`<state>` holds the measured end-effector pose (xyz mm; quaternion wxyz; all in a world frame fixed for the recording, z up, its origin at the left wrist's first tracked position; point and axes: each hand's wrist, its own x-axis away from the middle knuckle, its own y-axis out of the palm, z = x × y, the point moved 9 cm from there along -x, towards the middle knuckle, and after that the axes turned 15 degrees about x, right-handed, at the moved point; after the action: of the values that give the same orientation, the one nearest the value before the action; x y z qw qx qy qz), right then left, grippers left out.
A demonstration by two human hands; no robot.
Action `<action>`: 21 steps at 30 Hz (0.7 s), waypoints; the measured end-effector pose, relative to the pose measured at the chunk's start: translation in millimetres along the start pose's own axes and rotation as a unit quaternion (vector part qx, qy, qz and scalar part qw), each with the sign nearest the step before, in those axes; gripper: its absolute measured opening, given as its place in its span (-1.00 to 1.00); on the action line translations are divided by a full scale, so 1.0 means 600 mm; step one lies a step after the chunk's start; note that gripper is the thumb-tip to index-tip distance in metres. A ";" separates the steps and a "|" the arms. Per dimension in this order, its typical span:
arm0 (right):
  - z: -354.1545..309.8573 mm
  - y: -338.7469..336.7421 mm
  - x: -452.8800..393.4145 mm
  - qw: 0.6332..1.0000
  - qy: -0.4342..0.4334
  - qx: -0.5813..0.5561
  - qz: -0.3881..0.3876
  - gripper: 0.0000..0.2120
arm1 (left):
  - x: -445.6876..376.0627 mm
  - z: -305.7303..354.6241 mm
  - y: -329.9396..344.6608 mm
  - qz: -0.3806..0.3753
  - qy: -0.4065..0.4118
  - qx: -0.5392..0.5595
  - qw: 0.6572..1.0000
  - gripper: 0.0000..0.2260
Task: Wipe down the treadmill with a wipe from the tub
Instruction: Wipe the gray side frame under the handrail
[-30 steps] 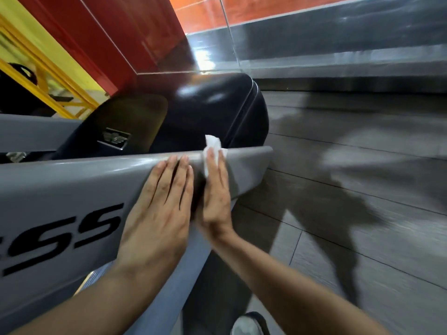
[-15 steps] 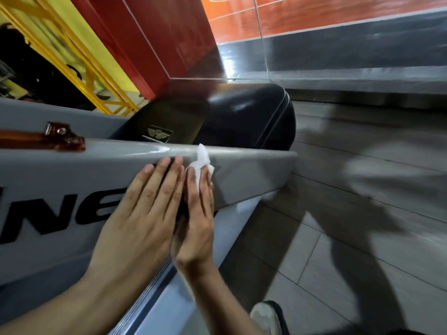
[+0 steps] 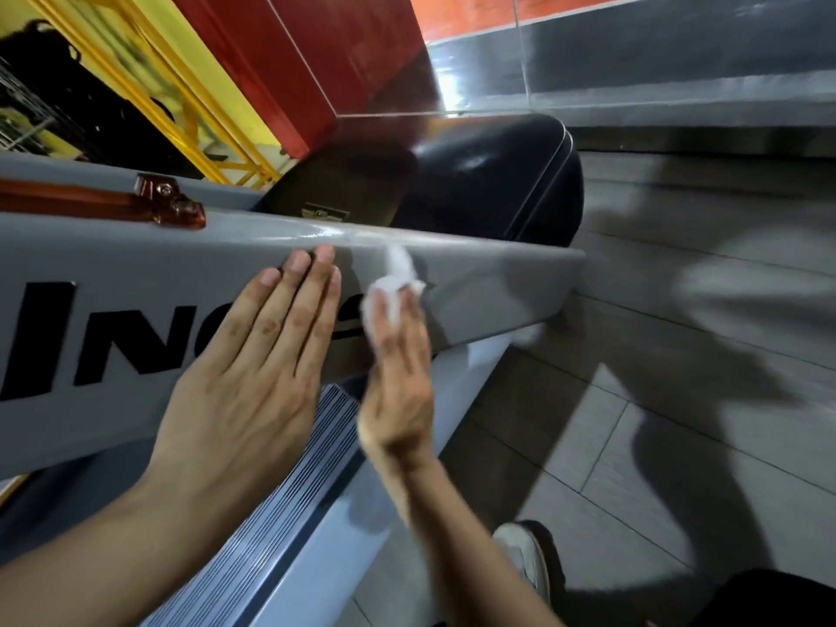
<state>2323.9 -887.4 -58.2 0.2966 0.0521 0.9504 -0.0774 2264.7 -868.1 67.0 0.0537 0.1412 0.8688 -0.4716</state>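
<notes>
Your right hand [image 3: 398, 382] presses the wipe [image 3: 391, 287] under straight fingers, frame centre; left hand [image 3: 253, 377] flat on the rail [image 3: 488, 282], which runs left to right.

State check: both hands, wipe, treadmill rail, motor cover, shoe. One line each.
left hand: flat, fingers straight, resting on the rail
right hand: fingers straight, pressing the wipe to the rail
wipe: crumpled, under the right fingertips, against the rail
rail: grey, top edge shiny near the wipe
motor cover: black, glossy, untouched
shoe: on the floor beside the treadmill
</notes>
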 end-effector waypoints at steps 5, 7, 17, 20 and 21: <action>0.321 0.013 0.010 0.896 0.443 -0.041 -0.009 -0.43 | -0.001 0.001 -0.002 -0.003 -0.013 0.009 1.000 -0.45; 0.331 0.011 0.016 0.877 0.477 -0.052 0.016 -0.46 | -0.004 0.002 -0.002 -0.004 -0.016 0.007 1.000 -0.44; 0.127 0.018 0.038 0.985 0.168 -0.019 0.034 -0.47 | -0.033 0.048 0.054 -0.011 0.005 0.047 0.999 -0.35; 0.299 0.012 -0.010 0.925 0.363 -0.081 0.077 -0.52 | -0.038 0.047 0.063 -0.005 0.007 0.067 0.998 -0.37; 0.354 0.009 -0.018 0.894 0.435 -0.079 0.071 -0.53 | -0.039 0.047 0.064 -0.001 0.007 0.071 0.997 -0.37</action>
<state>2451.6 -920.8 -224.9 -0.1385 0.1240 0.9813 0.0491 2297.6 -876.1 25.9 0.0369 0.1474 0.8334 -0.5314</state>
